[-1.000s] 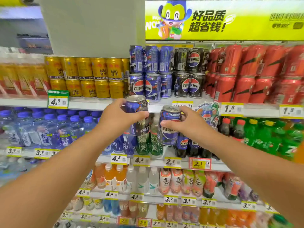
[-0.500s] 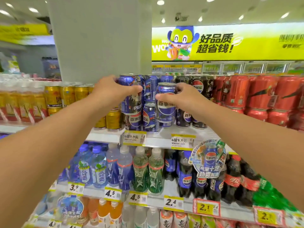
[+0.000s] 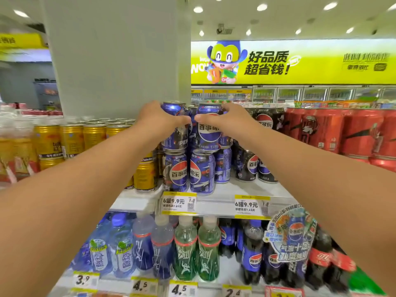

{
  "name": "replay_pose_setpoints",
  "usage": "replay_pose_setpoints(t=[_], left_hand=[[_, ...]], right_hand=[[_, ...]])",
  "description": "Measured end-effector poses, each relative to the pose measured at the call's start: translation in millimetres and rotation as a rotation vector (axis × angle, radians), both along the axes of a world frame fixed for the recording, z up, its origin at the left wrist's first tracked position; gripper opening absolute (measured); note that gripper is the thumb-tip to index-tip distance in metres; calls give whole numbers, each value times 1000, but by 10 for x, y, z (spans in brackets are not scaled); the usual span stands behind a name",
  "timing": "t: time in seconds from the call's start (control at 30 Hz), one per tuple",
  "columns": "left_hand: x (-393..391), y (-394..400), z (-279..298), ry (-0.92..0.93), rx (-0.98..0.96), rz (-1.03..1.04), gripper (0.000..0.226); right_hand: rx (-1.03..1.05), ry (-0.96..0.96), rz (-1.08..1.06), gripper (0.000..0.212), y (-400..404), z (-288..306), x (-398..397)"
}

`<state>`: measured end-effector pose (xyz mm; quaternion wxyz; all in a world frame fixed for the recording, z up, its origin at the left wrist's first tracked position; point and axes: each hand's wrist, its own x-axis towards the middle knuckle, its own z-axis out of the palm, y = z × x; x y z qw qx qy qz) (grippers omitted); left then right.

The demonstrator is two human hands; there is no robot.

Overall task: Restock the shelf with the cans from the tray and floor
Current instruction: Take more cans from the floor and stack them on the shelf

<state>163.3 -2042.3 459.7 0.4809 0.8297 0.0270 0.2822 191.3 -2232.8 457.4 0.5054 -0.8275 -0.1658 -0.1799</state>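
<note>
Holding two blue cola cans upright, long axes vertical, silver tops up. Left hand (image 3: 159,120) wrapping, fingers closed, around the left can (image 3: 174,127); right hand (image 3: 229,121) wrapping likewise around the right can (image 3: 209,129). Sitting side by side, nearly touching, in the second tier over the blue cans below (image 3: 188,171) on the top shelf (image 3: 222,205). Whether fully resting on those lower cans, impossible to tell. Right can showing its front: red, white and blue round logo with white Chinese characters facing the camera. Left can turned so that white letters "PEP" are running sideways up its wall. Flanking: gold cans (image 3: 85,136) to the left, black cola cans (image 3: 263,125) and red cans (image 3: 334,129) to the right. Hanging below on the shelf edge: yellow price tags (image 3: 179,203).
</note>
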Motion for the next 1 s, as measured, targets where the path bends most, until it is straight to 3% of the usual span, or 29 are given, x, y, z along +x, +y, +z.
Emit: replay_pose_setpoints(t=[0.6,0.77,1.0], left_hand=[[194,51,-97,57,-43,31,68],[228,78,-121,34,-1,23,55],[213,90,-166,-7,14,7,62]], right_hand=[[-52,31,-28,115,215,-46,94],[-69,44,-51,117,206,-42,110],[-87,34,-43,113,161,-95,152]])
